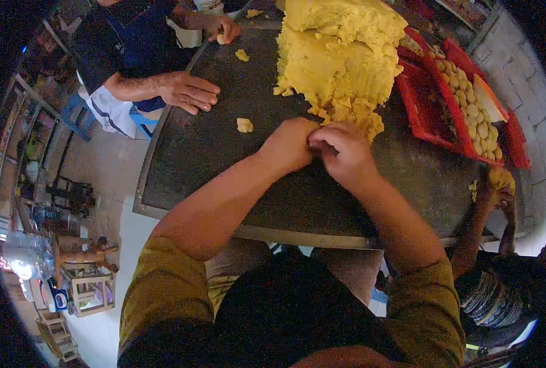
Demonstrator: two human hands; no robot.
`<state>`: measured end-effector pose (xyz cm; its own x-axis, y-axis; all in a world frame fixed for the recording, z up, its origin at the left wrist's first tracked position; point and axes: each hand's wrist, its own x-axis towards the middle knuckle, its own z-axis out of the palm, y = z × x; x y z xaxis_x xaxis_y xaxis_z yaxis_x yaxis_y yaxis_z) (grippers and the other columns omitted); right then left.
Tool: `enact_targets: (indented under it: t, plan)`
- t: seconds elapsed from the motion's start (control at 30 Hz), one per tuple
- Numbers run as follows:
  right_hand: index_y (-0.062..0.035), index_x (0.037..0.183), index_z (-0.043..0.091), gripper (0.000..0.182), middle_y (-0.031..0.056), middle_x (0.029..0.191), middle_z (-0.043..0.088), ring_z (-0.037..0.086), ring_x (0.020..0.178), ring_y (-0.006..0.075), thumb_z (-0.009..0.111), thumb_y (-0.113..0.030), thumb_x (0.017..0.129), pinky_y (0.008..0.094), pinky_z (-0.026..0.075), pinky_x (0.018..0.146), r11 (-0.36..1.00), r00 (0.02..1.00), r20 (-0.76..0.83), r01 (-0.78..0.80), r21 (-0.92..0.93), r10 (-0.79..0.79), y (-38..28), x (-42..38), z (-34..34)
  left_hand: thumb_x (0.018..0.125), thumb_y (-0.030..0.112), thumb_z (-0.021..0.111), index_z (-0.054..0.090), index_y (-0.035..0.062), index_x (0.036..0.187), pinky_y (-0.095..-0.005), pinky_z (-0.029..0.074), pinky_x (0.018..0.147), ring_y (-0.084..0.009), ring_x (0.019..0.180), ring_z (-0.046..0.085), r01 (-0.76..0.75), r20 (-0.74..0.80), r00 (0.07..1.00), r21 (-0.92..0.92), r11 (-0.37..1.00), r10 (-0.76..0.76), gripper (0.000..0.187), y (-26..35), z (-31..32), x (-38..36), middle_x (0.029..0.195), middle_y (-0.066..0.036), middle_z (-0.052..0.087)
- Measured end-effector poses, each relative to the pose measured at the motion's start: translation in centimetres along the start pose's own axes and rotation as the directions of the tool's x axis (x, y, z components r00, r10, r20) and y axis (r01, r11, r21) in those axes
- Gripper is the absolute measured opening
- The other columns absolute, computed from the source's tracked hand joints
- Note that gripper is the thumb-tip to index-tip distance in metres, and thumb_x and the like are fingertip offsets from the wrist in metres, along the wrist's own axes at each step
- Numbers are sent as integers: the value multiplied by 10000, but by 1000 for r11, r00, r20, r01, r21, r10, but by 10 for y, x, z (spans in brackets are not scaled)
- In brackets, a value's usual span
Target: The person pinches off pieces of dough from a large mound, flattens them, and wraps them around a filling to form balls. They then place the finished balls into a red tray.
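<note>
A big mound of yellow dough (340, 55) spreads over the dark tabletop (224, 178), its crumbly near end reaching my hands. My left hand (290, 145) is closed, knuckles up, just below and left of that end. Against it, my right hand (345, 154) has its fingers curled in, thumb side toward the left hand, touching the dough's near edge. Whatever lies between the fingers is hidden. A small pale dough piece (245, 125) rests left of my left hand.
Red trays (417, 110) stand at the right, one full of round dough balls (475, 119). At the left, a co-worker's hand (190, 92) lies flat on the table; the other holds a small dough ball (223, 38). Another person's hands hold yellow dough (501, 179) at right.
</note>
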<state>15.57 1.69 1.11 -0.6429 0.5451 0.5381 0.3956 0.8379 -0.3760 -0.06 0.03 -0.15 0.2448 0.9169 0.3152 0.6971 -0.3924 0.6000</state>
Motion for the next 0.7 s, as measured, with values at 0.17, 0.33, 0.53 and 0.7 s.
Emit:
enact_targets:
  t: [0.17, 0.33, 0.53, 0.7]
  plan:
    - [-40, 890, 577, 283, 97, 838, 605, 589, 787, 211, 671, -264, 746, 310, 459, 723, 805, 910, -69, -323, 499, 408, 16, 5, -1, 634, 177, 723, 595, 24, 803, -307, 458, 675, -207, 730, 586, 106, -10, 992, -482, 870, -127, 262, -1, 2, 6, 791, -104, 602]
    - [-17, 910, 590, 283, 130, 830, 591, 577, 804, 271, 656, -236, 743, 350, 459, 722, 936, 922, -206, -347, -64, 328, 30, 3, -9, 639, 172, 742, 584, 27, 839, -259, 447, 649, -111, 710, 543, 112, 6, 992, -528, 842, -128, 293, 3, -4, 7, 768, -44, 586]
    - [-58, 858, 637, 263, 179, 1028, 548, 538, 940, 326, 646, -293, 741, 396, 423, 824, 1000, 985, -172, 13, 19, -9, -8, 3, 3, 679, 110, 686, 546, 32, 796, -244, 434, 572, -103, 671, 531, 172, 6, 979, -564, 808, -204, 198, -10, 8, 5, 719, -31, 560]
    - [-71, 901, 641, 287, 204, 1161, 489, 474, 1066, 341, 621, -322, 763, 401, 378, 900, 998, 999, -17, -52, -29, 51, -6, 4, -2, 681, 112, 679, 497, 31, 706, -245, 427, 560, -104, 646, 524, 105, -34, 989, -513, 852, -143, 200, -13, 9, 5, 697, -28, 551]
